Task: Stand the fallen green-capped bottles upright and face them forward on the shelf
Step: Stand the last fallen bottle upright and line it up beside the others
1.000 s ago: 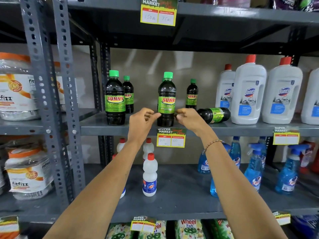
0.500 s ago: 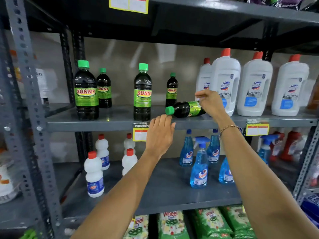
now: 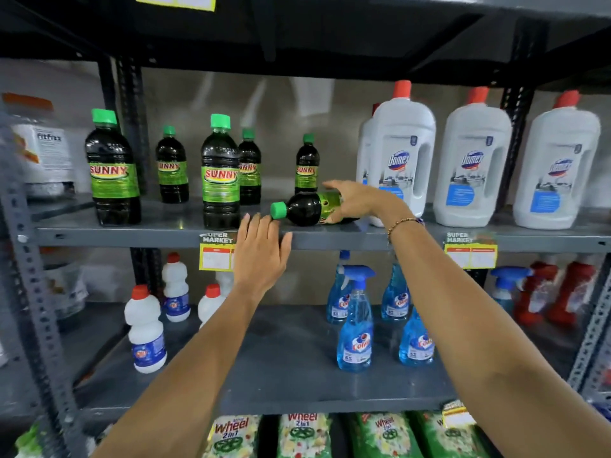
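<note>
I see dark bottles [image 3: 220, 173] with green caps and green labels lettered red and yellow, white jugs [image 3: 401, 153] with red caps, blue spray bottles [image 3: 354, 328], a grey shelf [image 3: 132, 231]

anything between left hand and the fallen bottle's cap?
Nothing: head view shows left hand fingertips just below the fallen bottle cap, only shelf edge there.

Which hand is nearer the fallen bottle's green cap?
Left. The left hand has fingertips just below the green cap; the right hand wraps the fallen bottle at its far end.
</note>
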